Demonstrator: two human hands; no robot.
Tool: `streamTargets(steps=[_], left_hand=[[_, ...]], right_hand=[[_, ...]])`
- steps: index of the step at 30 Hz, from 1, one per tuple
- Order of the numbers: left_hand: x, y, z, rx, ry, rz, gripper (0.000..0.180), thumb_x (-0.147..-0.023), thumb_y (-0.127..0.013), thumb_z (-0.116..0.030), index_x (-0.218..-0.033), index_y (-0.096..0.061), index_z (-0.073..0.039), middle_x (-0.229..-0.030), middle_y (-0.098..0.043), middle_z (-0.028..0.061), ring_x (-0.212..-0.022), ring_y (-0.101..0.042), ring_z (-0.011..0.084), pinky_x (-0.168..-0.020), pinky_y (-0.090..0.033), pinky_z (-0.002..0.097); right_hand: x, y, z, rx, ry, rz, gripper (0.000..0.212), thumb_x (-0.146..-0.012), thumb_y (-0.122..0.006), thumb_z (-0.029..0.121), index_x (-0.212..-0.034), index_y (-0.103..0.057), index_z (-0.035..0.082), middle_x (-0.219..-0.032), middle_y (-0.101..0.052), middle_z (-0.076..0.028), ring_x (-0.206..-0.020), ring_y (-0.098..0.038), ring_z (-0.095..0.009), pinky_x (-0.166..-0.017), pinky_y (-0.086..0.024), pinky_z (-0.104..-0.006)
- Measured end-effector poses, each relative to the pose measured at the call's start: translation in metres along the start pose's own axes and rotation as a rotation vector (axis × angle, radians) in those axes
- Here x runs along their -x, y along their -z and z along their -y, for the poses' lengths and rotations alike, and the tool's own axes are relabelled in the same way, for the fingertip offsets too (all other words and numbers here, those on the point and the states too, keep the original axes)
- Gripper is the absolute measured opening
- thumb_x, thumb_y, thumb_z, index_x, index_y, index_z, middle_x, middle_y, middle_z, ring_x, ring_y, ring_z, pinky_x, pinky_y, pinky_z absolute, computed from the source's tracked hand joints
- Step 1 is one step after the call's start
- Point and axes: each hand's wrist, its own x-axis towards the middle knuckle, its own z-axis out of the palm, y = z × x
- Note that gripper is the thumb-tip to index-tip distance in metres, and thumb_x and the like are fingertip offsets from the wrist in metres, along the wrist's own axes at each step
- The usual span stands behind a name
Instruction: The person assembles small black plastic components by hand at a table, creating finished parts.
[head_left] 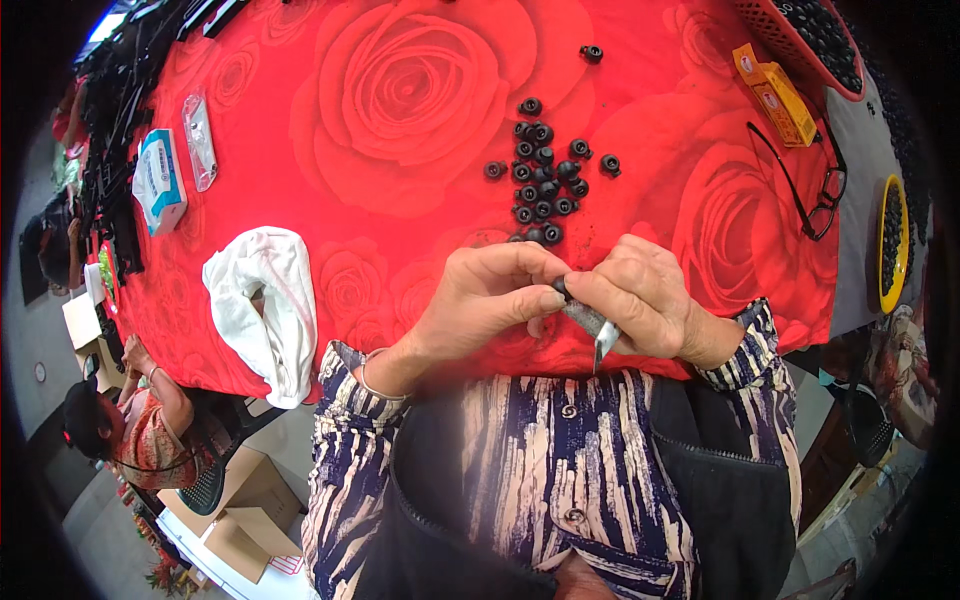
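My left hand [470,302] pinches a small black part [561,287] between thumb and forefinger, above the near edge of the red tablecloth. Its shape is mostly covered by my fingers. My right hand [645,298] is closed around a knife with a flat metal blade [604,343], which points down toward my body. The right thumb and forefinger press close against the black part, beside my left fingertips. Just beyond both hands lies a loose cluster of small round black parts [543,189] with ringed ends. One stray black part [591,54] sits farther back.
A crumpled white cloth [232,290] lies left of my hands, with a tissue pack [160,185] and clear plastic packet [199,145] beyond. At right are a yellow box [775,97], eyeglasses [822,208], a red basket [765,28] and a yellow bowl [904,240]. Another person [150,430] sits left.
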Motion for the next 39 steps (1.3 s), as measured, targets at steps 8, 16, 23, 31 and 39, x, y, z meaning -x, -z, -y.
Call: streamTargets(steps=[8, 16, 23, 31, 39], left_hand=[[-0.003, 0.000, 0.000, 0.059, 0.048, 0.015, 0.019, -0.085, -0.064, -0.005, -0.101, -0.061, 0.004, -0.085, -0.062, 0.0057, -0.065, -0.059, 0.0094, -0.056, -0.049, 0.0205], [-0.003, 0.002, -0.004, 0.068, 0.113, 0.025, 0.020, -0.083, -0.067, -0.006, -0.099, -0.062, 0.004, -0.082, -0.063, 0.0054, -0.064, -0.060, 0.0095, -0.056, -0.049, 0.0203], [-0.001, -0.001, -0.001, 0.083, 0.125, -0.008, 0.020, -0.085, -0.065, -0.007, -0.101, -0.061, 0.004, -0.083, -0.063, 0.0058, -0.064, -0.059, 0.0098, -0.056, -0.049, 0.0212], [0.000, -0.008, -0.003, 0.076, 0.076, -0.057, 0.019, -0.087, -0.061, -0.007, -0.103, -0.060, 0.005, -0.088, -0.062, 0.0059, -0.066, -0.057, 0.0092, -0.058, -0.049, 0.0219], [-0.002, -0.009, -0.004, 0.051, 0.003, -0.057, 0.018, -0.088, -0.060, -0.006, -0.103, -0.060, 0.004, -0.088, -0.060, 0.0048, -0.067, -0.057, 0.0082, -0.060, -0.050, 0.0220]], right_hand=[[-0.004, 0.002, -0.001, -0.076, -0.029, 0.008, 0.049, -0.059, -0.072, 0.005, -0.105, -0.059, -0.005, -0.070, -0.051, -0.006, -0.052, -0.050, -0.016, -0.043, -0.034, -0.0290], [-0.007, 0.002, 0.001, -0.101, -0.050, -0.001, 0.051, -0.059, -0.073, 0.008, -0.106, -0.059, -0.006, -0.072, -0.052, -0.006, -0.053, -0.051, -0.016, -0.043, -0.035, -0.0294], [-0.005, 0.006, 0.003, -0.082, -0.035, 0.023, 0.043, -0.062, -0.073, 0.005, -0.101, -0.059, -0.007, -0.072, -0.054, -0.008, -0.053, -0.052, -0.017, -0.043, -0.037, -0.0294], [-0.003, 0.006, 0.003, -0.038, -0.055, 0.022, 0.034, -0.065, -0.074, 0.004, -0.094, -0.057, -0.005, -0.074, -0.056, -0.009, -0.053, -0.052, -0.017, -0.043, -0.037, -0.0301], [-0.008, 0.010, 0.001, -0.140, -0.174, -0.020, 0.044, -0.062, -0.076, 0.009, -0.100, -0.054, 0.000, -0.074, -0.055, -0.008, -0.054, -0.051, -0.019, -0.045, -0.038, -0.0324]])
